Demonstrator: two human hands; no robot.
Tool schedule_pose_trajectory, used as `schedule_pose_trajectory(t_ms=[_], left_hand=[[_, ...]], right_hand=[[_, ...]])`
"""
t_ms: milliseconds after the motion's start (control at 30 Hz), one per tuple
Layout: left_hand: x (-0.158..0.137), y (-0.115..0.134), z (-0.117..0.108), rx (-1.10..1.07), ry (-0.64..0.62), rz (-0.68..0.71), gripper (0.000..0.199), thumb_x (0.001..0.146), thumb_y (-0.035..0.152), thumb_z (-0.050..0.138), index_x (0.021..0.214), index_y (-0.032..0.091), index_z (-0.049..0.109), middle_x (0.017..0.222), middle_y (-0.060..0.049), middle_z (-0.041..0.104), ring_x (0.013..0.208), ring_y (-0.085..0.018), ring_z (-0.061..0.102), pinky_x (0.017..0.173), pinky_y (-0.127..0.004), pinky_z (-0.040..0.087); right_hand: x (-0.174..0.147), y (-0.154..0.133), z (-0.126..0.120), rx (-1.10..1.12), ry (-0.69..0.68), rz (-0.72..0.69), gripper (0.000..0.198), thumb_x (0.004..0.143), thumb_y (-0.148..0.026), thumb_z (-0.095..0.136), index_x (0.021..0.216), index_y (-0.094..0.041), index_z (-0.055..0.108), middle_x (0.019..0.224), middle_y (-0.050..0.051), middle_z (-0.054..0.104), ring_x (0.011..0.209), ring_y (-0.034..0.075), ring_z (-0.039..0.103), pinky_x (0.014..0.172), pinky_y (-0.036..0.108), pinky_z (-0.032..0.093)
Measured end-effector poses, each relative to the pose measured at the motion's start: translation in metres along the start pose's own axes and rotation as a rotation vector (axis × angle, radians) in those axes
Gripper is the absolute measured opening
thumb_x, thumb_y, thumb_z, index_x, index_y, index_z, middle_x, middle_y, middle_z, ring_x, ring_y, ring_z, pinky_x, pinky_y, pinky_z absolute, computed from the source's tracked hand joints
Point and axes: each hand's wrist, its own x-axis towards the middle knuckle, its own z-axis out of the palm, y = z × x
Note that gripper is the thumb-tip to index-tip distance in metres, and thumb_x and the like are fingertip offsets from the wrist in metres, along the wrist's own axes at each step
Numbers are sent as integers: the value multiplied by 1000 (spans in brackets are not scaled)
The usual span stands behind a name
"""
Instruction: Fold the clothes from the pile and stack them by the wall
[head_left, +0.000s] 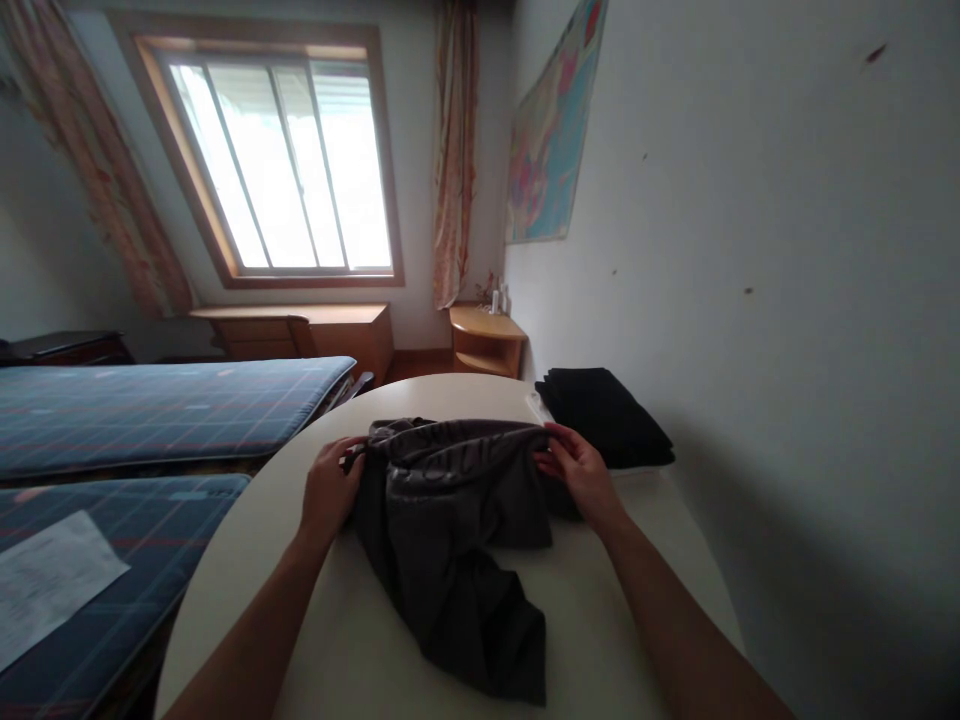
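Note:
Dark grey trousers point(465, 530) lie rumpled on the round white table point(322, 640), their top edge lifted and stretched between my two hands. At the left end of this edge, my left hand point(334, 485) is closed on the cloth; a small dark-and-white bit shows by its fingers. My right hand point(577, 470) pinches the opposite end between thumb and fingers. The waist opening gapes a little, showing a shiny patterned band inside. Lower down, the legs spread in folds toward the table's near side.
A folded black cloth stack point(604, 415) sits at the table's right edge, close beyond my right hand, against the white wall point(787, 350). Left of the table are plaid mattresses point(165, 410), one with a paper sheet point(56, 580). A corner shelf point(487, 325) stands behind.

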Motion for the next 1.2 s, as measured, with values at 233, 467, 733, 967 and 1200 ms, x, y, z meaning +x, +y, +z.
schedule_pose_trajectory(t_ms=[233, 467, 733, 967, 1200], left_hand=[[-22, 38, -4, 134, -151, 151, 27, 88, 49, 50, 97, 25, 59, 74, 0, 67, 68, -21, 65, 68, -30, 47], [-42, 48, 1, -61, -711, 414, 67, 76, 49, 71, 137, 27, 50, 126, -8, 66, 114, -30, 63, 98, -38, 47], [-46, 41, 27, 114, -513, 493, 48, 84, 27, 62, 130, 21, 52, 128, -12, 63, 121, -32, 56, 111, -48, 35], [-58, 73, 15, 102, -346, 627, 8, 92, 28, 51, 86, 22, 53, 82, -4, 62, 78, -21, 61, 71, -32, 46], [-115, 120, 22, -45, -885, 1073, 55, 76, 63, 68, 116, 27, 58, 100, -4, 68, 87, -21, 63, 73, -32, 44]], right_hand=[[-23, -7, -2, -259, -446, -173, 113, 62, -39, 86, 155, -30, 24, 158, 10, 33, 142, 28, 37, 116, 45, 32], [-18, -7, -10, -402, -470, -50, 82, 70, -19, 70, 147, -25, 43, 120, 7, 64, 82, 15, 65, 77, 32, 57], [2, 1, -17, -140, 217, -154, 30, 81, -41, 62, 100, -19, 65, 99, 8, 68, 91, 22, 66, 77, 37, 60], [-7, 4, -13, -444, -117, -324, 49, 81, -36, 64, 127, -22, 61, 158, 11, 28, 144, 27, 31, 116, 42, 34], [-14, 20, -12, -625, -417, -284, 96, 65, -24, 77, 152, -21, 35, 165, 11, 1, 150, 29, 17, 121, 40, 22]])
